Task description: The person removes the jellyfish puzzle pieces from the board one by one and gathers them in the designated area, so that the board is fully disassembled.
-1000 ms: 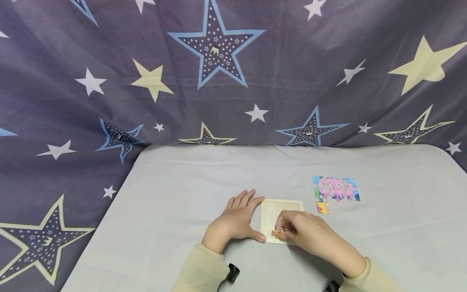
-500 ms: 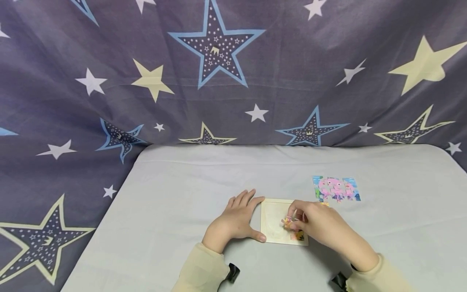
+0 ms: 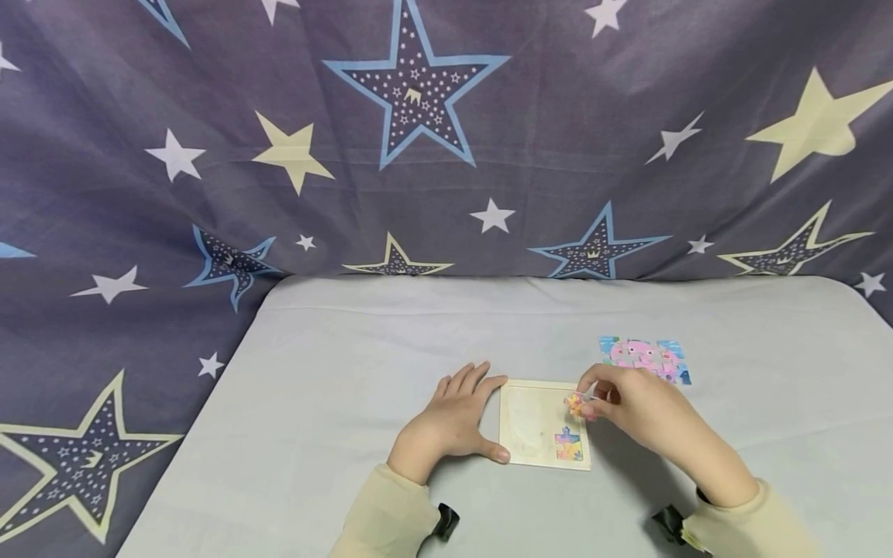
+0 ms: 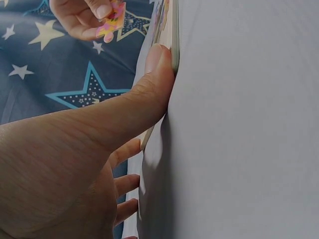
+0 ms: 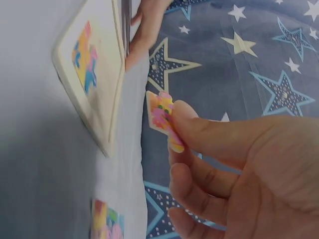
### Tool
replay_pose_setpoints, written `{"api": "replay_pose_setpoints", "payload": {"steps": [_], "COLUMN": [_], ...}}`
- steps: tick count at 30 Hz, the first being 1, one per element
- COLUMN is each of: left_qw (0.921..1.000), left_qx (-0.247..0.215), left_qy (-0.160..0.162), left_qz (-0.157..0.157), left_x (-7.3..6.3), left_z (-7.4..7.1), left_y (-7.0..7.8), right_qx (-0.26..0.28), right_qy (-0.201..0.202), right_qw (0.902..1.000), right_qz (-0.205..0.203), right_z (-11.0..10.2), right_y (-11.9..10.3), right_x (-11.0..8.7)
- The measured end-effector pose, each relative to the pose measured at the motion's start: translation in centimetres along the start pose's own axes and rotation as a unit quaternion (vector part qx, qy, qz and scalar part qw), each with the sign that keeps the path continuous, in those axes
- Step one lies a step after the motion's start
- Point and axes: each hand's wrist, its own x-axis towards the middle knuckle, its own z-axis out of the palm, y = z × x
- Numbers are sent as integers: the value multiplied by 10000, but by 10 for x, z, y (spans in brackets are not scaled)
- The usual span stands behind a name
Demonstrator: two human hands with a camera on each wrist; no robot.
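A shallow pale wooden puzzle tray lies on the table. My left hand rests along its left side, fingers spread, with the thumb at the near corner. In its lower right corner lies a blue, pink and yellow jigsaw section. My right hand pinches a pink and yellow jigsaw piece between thumb and fingers, raised over the tray's right edge. The held piece is tilted, and the thumb covers part of it.
Behind the right hand, several joined jigsaw pieces with a pink character on blue lie on the grey cloth-covered table; the hand hides their lower part. A star-patterned curtain hangs along the table's back edge.
My right hand has moved right and away from me with the pinched piece, uncovering the jigsaw section in the tray's lower right corner. The left hand has stayed put.
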Motion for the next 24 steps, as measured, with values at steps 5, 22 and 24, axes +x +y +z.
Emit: {"api": "replay_pose_setpoints", "payload": {"steps": [5,22,24], "left_qw": [10000,10000,10000], "left_qx": [-12,-14,-12], "left_qy": [-1,10,4], "left_qz": [-28,-10,-10], "left_x": [0,0,0], "left_z": [0,0,0], "left_y": [0,0,0], "right_qx": [53,-8,10], "right_qy": [-10,-50,-38], "right_qw": [9998,9985,9985], "right_qz": [177,539,543], "right_z": [-7,-26,-28], "right_y": [9,45,50], "right_x": [0,2,1]}}
